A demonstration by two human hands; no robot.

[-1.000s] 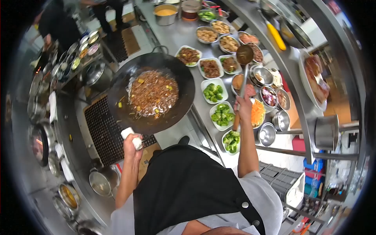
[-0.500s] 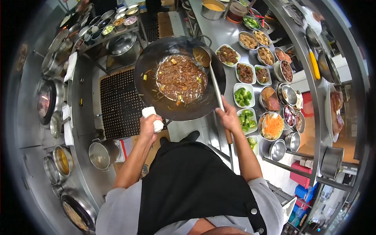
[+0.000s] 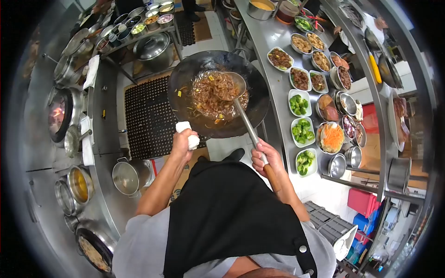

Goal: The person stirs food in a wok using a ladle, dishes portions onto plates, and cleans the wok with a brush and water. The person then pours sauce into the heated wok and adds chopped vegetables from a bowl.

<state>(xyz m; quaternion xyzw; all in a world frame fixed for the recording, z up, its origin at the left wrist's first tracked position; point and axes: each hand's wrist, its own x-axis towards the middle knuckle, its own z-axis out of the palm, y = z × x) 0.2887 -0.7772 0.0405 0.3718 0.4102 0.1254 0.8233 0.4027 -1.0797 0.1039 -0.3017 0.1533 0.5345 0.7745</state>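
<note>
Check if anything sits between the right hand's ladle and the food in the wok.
Nothing visible does. From the right hand, the ladle extends across the wok's near rim; its bowl is in or just above the food.

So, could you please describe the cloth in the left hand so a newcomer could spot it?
Find the big dark wok in front of the black apron. At its near-left rim, the left hand grips a bunched white cloth. Unlike the longer white cloths along the steel counter, this one is crumpled in a fist.
</note>
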